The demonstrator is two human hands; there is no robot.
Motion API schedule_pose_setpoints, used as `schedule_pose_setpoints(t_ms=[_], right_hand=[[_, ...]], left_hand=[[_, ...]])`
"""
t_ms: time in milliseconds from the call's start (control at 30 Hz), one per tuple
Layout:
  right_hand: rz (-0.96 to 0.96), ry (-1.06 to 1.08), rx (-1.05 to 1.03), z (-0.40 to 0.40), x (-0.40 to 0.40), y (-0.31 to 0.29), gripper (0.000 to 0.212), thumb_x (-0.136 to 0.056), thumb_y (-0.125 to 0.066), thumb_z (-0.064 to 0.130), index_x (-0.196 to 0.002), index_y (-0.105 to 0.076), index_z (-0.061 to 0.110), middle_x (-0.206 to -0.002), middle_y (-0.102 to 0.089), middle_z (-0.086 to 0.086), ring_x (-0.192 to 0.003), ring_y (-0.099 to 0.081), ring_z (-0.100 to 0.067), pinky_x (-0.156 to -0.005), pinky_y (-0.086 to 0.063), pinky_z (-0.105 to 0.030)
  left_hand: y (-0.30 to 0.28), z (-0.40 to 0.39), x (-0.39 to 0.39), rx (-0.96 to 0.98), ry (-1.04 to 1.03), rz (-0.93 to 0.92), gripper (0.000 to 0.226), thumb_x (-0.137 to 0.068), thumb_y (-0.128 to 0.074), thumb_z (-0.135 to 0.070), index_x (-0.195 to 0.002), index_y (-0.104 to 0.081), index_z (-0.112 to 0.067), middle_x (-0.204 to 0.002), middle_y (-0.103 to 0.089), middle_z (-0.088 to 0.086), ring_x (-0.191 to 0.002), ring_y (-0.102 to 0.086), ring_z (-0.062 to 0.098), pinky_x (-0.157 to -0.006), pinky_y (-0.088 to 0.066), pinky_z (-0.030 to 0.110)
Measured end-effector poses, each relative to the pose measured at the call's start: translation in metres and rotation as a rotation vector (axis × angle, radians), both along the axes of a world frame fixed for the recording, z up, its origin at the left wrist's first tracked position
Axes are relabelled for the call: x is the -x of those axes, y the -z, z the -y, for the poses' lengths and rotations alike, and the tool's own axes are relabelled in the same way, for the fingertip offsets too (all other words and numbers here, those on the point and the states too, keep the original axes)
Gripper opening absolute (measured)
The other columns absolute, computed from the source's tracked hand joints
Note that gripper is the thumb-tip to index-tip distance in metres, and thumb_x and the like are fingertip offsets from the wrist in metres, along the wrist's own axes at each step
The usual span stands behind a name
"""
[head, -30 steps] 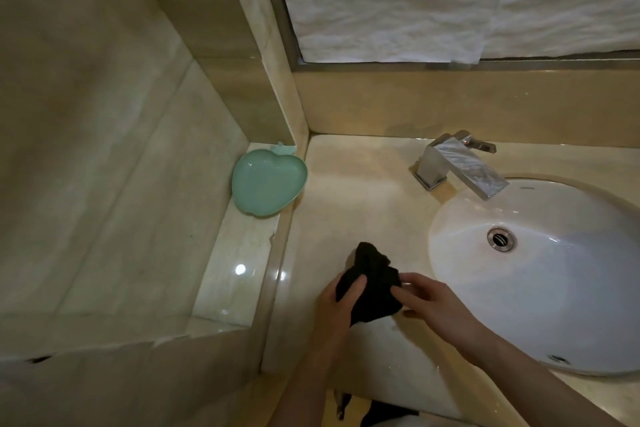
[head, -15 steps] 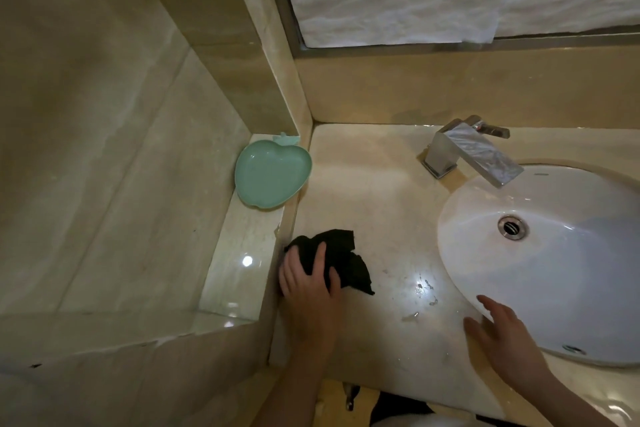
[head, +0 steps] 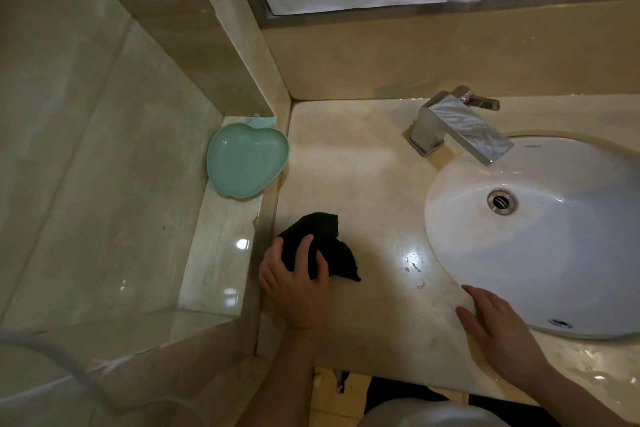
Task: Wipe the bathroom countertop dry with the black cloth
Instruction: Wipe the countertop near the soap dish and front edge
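Black cloth (head: 325, 246), one crumpled piece, lies on the beige marble countertop (head: 363, 184) at its left side, close to the raised ledge (head: 221, 253). The left hand (head: 294, 284) presses down on it with fingers curled over the fabric, the thumb and forefinger closing on a fold; the far and right corners of the cloth stick out past the fingers. The right hand (head: 498, 326) lies flat on the counter's front part with fingers straight and slightly spread, its fingertips at the rim of the one white oval sink (head: 554, 253), holding nothing. Between the two hands a bright glare falls on the stone, with a few water drops (head: 414, 265) around it. One square chrome faucet (head: 457, 126) stands behind the basin, its spout reaching over the bowl, and a single drain (head: 502, 201) shows in the bottom. On the ledge to the left sits one mint-green apple-shaped dish (head: 246, 163), well apart from the cloth.
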State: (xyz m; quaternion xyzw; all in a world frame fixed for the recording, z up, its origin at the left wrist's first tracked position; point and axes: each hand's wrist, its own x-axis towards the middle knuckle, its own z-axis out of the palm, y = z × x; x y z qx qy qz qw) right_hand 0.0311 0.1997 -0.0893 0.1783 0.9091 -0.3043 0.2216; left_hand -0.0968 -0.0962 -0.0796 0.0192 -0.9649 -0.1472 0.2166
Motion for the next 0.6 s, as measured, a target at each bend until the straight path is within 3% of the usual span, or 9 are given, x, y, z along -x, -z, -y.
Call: schedule_pose_setpoints(t_ms=[133, 233, 300, 367, 500, 600], right_hand=[[-0.005, -0.004, 0.010, -0.001, 0.002, 0.001, 0.072, -0.090, -0.023, 0.072, -0.140, -0.047, 0.025, -0.135, -0.053, 0.008, -0.123, -0.048, -0.017, -0.102, -0.038, -0.034], [-0.011, -0.023, -0.012, -0.002, 0.001, 0.003, 0.078, -0.084, -0.018, 0.074, -0.139, -0.047, 0.026, -0.134, -0.054, 0.010, -0.122, -0.049, -0.015, -0.101, -0.039, -0.033], [-0.015, -0.039, -0.023, -0.002, 0.001, 0.004, 0.077, -0.085, -0.016, 0.074, -0.139, -0.046, 0.027, -0.135, -0.053, 0.011, -0.123, -0.049, -0.013, -0.101, -0.039, -0.033], [-0.016, -0.056, -0.034, -0.001, 0.001, 0.003, 0.077, -0.086, -0.015, 0.073, -0.140, -0.045, 0.028, -0.136, -0.053, 0.012, -0.124, -0.048, -0.012, -0.101, -0.038, -0.031], [-0.030, -0.074, -0.061, -0.002, 0.002, 0.004, 0.078, -0.087, -0.012, 0.073, -0.139, -0.046, 0.026, -0.134, -0.054, 0.011, -0.124, -0.049, -0.013, -0.100, -0.039, -0.031], [-0.055, -0.080, -0.071, -0.001, 0.002, 0.004, 0.077, -0.089, -0.012, 0.073, -0.138, -0.047, 0.025, -0.131, -0.055, 0.011, -0.122, -0.050, -0.012, -0.098, -0.040, -0.031]], left_hand=[[-0.017, -0.005, 0.002, -0.146, -0.217, -0.068, 0.031, -0.081, -0.079, -0.021, -0.111, -0.072, -0.018, -0.126, -0.052, 0.016, -0.116, -0.051, 0.033, -0.101, -0.040, 0.042], [-0.020, -0.003, 0.011, -0.161, -0.129, -0.025, 0.020, -0.086, -0.073, -0.022, -0.105, -0.075, -0.015, -0.122, -0.060, 0.013, -0.112, -0.056, 0.030, -0.099, -0.045, 0.047], [-0.004, -0.005, 0.016, -0.156, -0.037, 0.201, 0.036, -0.092, -0.061, -0.040, -0.120, -0.069, -0.021, -0.135, -0.056, 0.010, -0.124, -0.051, 0.032, -0.106, -0.041, 0.054], [0.017, -0.008, 0.015, -0.061, -0.046, 0.399, 0.057, -0.094, -0.046, -0.058, -0.142, -0.052, -0.028, -0.154, -0.038, 0.012, -0.141, -0.033, 0.036, -0.118, -0.024, 0.054], [0.039, -0.004, 0.019, 0.059, 0.001, 0.422, 0.067, -0.097, -0.041, -0.060, -0.154, -0.034, -0.025, -0.163, -0.022, 0.012, -0.149, -0.020, 0.036, -0.123, -0.011, 0.049], [0.040, -0.003, 0.024, 0.058, 0.053, 0.399, 0.064, -0.100, -0.039, -0.051, -0.155, -0.033, -0.018, -0.163, -0.024, 0.010, -0.150, -0.022, 0.031, -0.123, -0.015, 0.048]])
